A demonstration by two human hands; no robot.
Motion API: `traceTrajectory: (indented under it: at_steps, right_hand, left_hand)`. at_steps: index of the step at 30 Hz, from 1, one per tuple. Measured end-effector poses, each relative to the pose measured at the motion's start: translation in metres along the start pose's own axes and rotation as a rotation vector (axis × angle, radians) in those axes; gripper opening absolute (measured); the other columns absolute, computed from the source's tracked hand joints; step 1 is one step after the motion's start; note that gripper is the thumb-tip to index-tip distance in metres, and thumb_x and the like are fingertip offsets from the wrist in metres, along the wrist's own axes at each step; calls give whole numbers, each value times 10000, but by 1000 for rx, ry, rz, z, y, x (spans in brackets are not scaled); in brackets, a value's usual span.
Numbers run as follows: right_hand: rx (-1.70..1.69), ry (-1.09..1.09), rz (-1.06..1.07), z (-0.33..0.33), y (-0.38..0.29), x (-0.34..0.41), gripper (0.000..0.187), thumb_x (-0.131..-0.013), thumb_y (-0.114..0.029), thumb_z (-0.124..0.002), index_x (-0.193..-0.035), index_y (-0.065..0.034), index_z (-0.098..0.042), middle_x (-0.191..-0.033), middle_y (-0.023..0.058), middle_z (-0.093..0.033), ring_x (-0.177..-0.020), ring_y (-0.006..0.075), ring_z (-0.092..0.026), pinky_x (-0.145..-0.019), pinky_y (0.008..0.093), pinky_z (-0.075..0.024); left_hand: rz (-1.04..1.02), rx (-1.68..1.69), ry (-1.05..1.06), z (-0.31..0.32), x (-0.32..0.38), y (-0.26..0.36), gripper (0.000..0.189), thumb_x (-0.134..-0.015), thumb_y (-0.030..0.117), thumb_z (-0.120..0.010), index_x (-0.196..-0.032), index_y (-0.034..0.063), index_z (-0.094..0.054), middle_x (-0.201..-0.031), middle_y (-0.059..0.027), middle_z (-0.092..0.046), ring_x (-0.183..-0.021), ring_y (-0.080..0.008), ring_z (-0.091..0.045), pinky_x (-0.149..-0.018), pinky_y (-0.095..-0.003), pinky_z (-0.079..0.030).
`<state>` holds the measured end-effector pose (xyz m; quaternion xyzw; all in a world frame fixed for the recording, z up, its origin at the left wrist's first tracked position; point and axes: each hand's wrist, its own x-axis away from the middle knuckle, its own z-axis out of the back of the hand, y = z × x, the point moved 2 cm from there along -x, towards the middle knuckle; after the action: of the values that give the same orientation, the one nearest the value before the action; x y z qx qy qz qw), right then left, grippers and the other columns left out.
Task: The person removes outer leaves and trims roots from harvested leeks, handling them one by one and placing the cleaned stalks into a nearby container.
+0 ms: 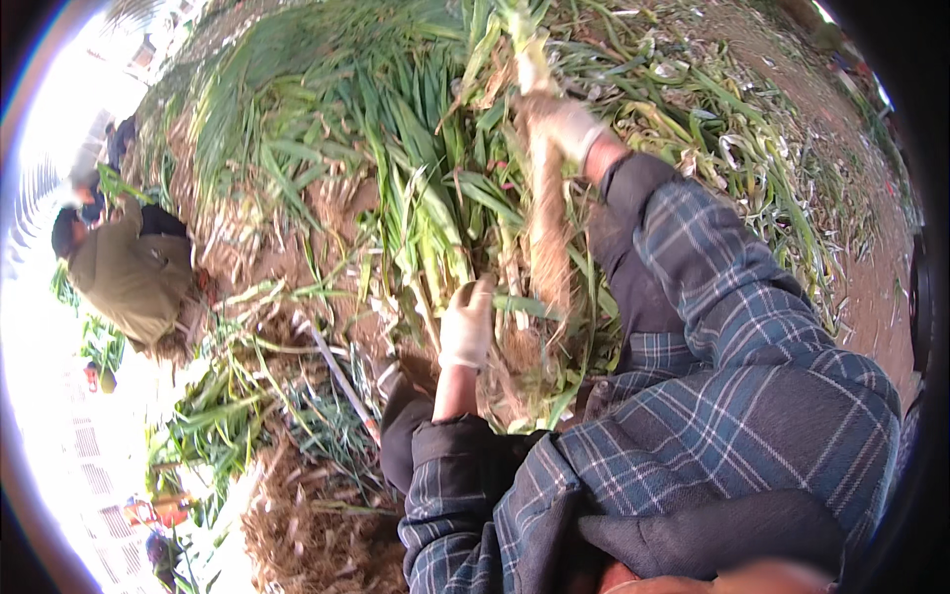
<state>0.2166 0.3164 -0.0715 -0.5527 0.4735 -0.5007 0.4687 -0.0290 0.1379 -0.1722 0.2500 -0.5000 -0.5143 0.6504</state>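
My right hand (pixel 560 130), in a pale work glove, is closed around the root end of a leafy green stalk plant (pixel 531 59), perhaps a leek. Its white stem points away from me, and long tan roots (pixel 549 230) hang below the hand. My left hand (pixel 466 327), also gloved, is low at the stem ends of a heap of green stalks (pixel 427 215); its fingers are partly hidden, so whether it grips a stalk does not show. Loose roots and leaves lie between my knees.
A person in an olive coat (pixel 133 275) crouches at the left. A long thin pole (pixel 341 379) lies beside my left knee, near a pile of cut roots (pixel 319 520). Leaf scraps (pixel 727 148) cover the soil at the right.
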Motion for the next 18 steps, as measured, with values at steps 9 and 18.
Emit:
traceTrajectory:
  at_steps: [9,18]
  right_hand:
    - [-721,216,-324,10,98,2,313,-968,-317,-626,-1074,-22,-614,-920,115,-687,-835,262,-681,-827,420,-574]
    - [-510,-19,-36,-18,84,1,355,-882,-208,-754,-1158,-17,-640,-976,68,-691,-881,167,-646,-800,313,-521]
  left_hand:
    - [160,237,-295,-54,-5,-5,536,-917,71,-665,-1397,25,-430,-926,-66,-652,-769,-133,-631,-689,-259,-533]
    - [33,531,-137,-59,-13,-11,480,-862,141,-695,-1288,3,-520,-984,-74,-676,-810,-133,-618,-726,-275,-511]
